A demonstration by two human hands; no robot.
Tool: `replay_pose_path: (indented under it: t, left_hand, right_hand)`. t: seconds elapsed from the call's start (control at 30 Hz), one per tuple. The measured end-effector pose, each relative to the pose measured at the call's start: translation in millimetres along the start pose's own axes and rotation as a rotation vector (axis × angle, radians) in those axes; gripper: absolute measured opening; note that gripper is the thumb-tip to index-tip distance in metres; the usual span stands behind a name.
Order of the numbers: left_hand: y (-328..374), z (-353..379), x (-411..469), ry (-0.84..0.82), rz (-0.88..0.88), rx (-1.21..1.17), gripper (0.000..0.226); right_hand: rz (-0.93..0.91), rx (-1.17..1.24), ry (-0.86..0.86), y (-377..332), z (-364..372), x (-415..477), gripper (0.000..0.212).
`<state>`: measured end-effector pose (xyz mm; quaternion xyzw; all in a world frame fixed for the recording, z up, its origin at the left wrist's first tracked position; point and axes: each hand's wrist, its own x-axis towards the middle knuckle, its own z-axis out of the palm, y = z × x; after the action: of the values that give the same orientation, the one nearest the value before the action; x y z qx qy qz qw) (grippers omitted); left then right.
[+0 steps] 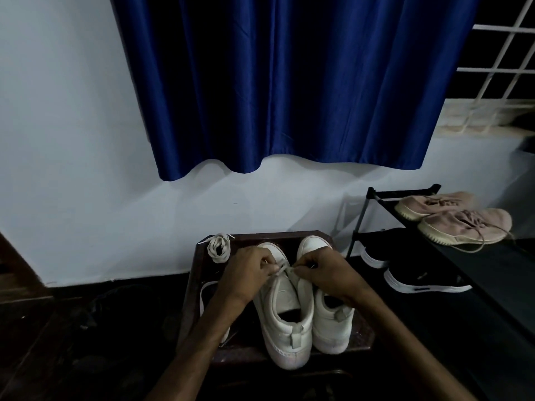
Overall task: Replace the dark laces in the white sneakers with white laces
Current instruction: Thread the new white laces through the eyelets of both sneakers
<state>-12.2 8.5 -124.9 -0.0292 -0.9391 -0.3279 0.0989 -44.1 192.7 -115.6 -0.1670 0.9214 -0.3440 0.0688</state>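
Fingers of the left hand [249, 270] and right hand [327, 273] each pinch the flat white lace [285, 268]. Probably evening it across the white low-top sneaker [285, 311].

A: What colour are the sneakers [285, 299]?
B: Off-white, with a faint pinkish tint along the soles (the insides look black). The threaded lace [280, 269] is white, like the coiled lace [219, 248].
A: And under them?
B: A dark reddish-brown counter [197, 270]. The curtain [289, 82] is plain deep blue, the wall [72, 140] pale bluish white.
A: The rack [359, 221]?
B: Black, holding dusty-pink shoes [457, 221] with cream soles and black shoes [425, 280] with white soles.
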Motion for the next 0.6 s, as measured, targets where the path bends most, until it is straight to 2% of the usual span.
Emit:
replay_pose_path:
  t: [0.2, 0.3, 0.4, 0.6]
  left_hand:
    - [-13.0, -7.4, 4.2, -0.011, 0.058, 0.233, 0.012]
    - [-6.8, -5.6, -0.9, 0.058, 0.021, 0.044, 0.017]
    - [4.0, 2.1, -1.5, 0.001, -0.068, -0.105, 0.017]
    - [-2.6, 12.8, -5.5, -0.005, -0.072, -0.126, 0.029]
  right_hand:
    - [0.005, 0.012, -0.003, 3.1, 0.4, 2.2, 0.013]
    - [-0.007, 0.014, 0.002, 2.8, 1.1, 2.6, 0.013]
    - [-0.01, 0.015, 0.004, 3.6, 1.8, 2.7, 0.013]
    - [-0.011, 0.013, -0.002, 4.7, 2.4, 3.1, 0.015]
